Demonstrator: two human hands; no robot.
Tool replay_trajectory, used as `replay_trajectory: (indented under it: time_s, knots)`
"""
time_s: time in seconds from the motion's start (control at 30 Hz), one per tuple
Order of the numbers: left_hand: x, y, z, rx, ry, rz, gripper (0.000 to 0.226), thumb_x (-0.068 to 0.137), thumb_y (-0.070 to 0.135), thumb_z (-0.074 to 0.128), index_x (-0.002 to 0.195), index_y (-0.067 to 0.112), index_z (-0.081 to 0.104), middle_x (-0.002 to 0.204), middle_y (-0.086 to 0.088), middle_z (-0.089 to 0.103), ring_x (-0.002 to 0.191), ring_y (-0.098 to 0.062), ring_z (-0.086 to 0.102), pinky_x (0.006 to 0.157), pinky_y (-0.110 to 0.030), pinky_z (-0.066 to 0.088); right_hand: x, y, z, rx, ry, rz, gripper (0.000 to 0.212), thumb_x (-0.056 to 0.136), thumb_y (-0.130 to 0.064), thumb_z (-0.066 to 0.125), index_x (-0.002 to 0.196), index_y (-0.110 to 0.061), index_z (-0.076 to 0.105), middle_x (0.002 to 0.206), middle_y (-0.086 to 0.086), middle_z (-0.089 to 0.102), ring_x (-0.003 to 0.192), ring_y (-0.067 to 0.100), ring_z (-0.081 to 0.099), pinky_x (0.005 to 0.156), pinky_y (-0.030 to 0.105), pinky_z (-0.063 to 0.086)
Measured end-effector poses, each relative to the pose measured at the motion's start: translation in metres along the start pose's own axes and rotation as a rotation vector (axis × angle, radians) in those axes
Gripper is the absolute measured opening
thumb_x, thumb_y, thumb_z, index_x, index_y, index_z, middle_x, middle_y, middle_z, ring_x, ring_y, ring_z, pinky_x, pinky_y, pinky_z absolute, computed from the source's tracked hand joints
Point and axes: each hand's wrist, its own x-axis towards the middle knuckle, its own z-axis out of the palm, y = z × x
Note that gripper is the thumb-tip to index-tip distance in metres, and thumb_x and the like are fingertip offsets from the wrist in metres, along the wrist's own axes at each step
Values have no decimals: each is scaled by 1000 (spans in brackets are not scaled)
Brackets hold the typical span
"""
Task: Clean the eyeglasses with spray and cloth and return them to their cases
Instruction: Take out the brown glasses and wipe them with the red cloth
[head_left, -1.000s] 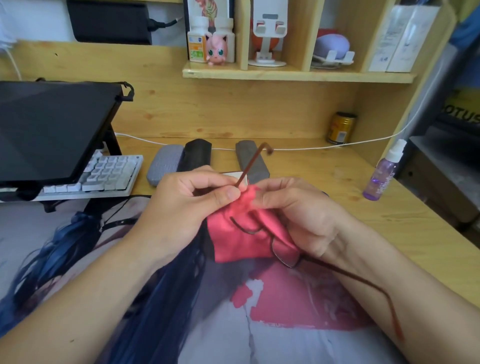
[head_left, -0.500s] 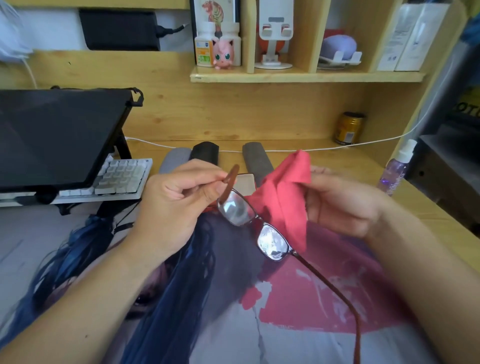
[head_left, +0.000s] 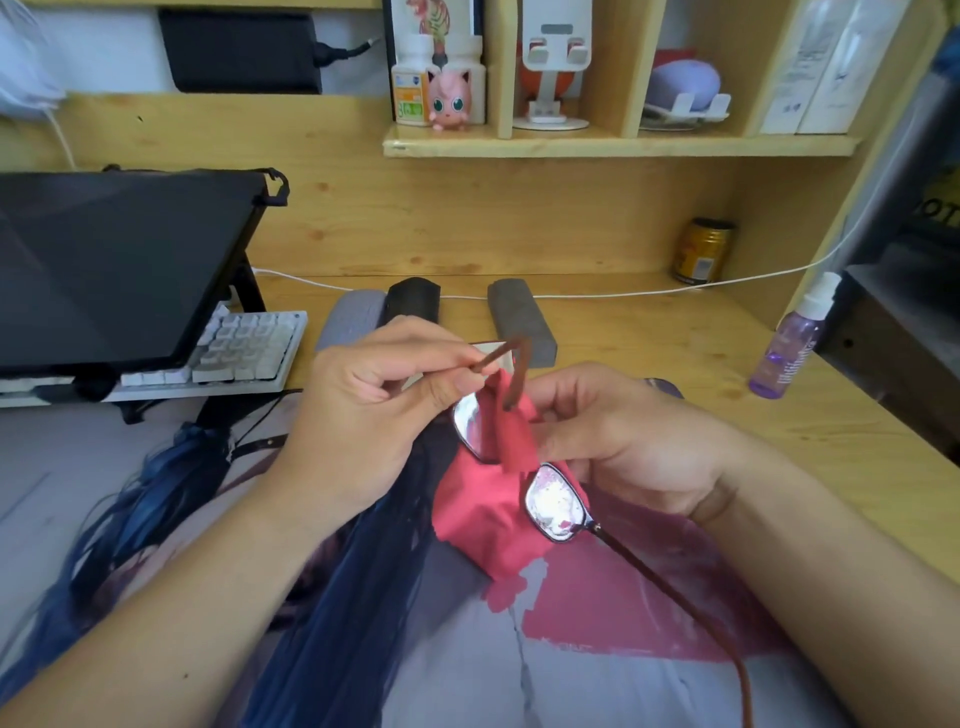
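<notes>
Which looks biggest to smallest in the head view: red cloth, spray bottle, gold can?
1. red cloth, though it is nearest the camera, which inflates it
2. spray bottle
3. gold can, farthest back, so its true rank is unsure

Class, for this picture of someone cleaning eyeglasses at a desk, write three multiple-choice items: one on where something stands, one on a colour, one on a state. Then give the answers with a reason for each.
1. Where does the spray bottle stand?
A. on the shelf
B. on the desk, at the right
C. on the keyboard

2. What colour is the cloth?
A. red
B. white
C. green

3. How does the left hand hold the eyeglasses?
A. flat palm under the lenses
B. does not touch them
C. pinches one arm of the frame

Answers:
1 B: the bottle stands on the wood at the right edge.
2 A: the cloth bunched in the right hand against a lens is red.
3 C: thumb and finger close on the brown arm.
</notes>
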Motion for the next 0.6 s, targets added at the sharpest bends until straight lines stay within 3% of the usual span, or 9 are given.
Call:
replay_trajectory:
  time_s: [0.13,0.23,0.3,0.43,0.6]
  knots:
    - [0,-3,4,3,-6,-50,14,83,25,76,97,24,79,87,3,69,82,-17,66,75,-28,52,6,3,6,-56,122,-32,25,75,19,66,80,-5,69,72,6,66,63,13,62,63,23,49]
    - [-1,-2,9,11,-14,-50,13,81,27,75,93,31,80,88,-5,69,84,-21,67,79,-39,55,9,9,6,-72,183,-20,21,85,13,63,77,-7,65,64,4,56,56,10,51,58,22,41]
    - [-2,-1,11,22,-23,-61,12,81,28,75,90,33,80,87,-7,69,83,-24,67,78,-47,54,8,9,7,-41,101,-5,23,87,17,57,86,-4,66,71,5,60,61,11,56,62,23,45]
    - [-3,2,10,31,-46,-91,12,81,24,79,86,34,80,87,-8,69,81,-23,68,76,-46,54,1,2,-3,86,-155,120,36,79,20,57,105,-2,66,91,10,69,74,15,69,71,26,57]
    - [-5,2,18,-23,-45,-170,17,82,15,74,88,29,81,85,-5,69,85,-17,67,83,-31,52,-3,-3,-3,49,-163,196,29,85,14,56,79,-10,71,71,3,68,60,10,66,60,22,54]
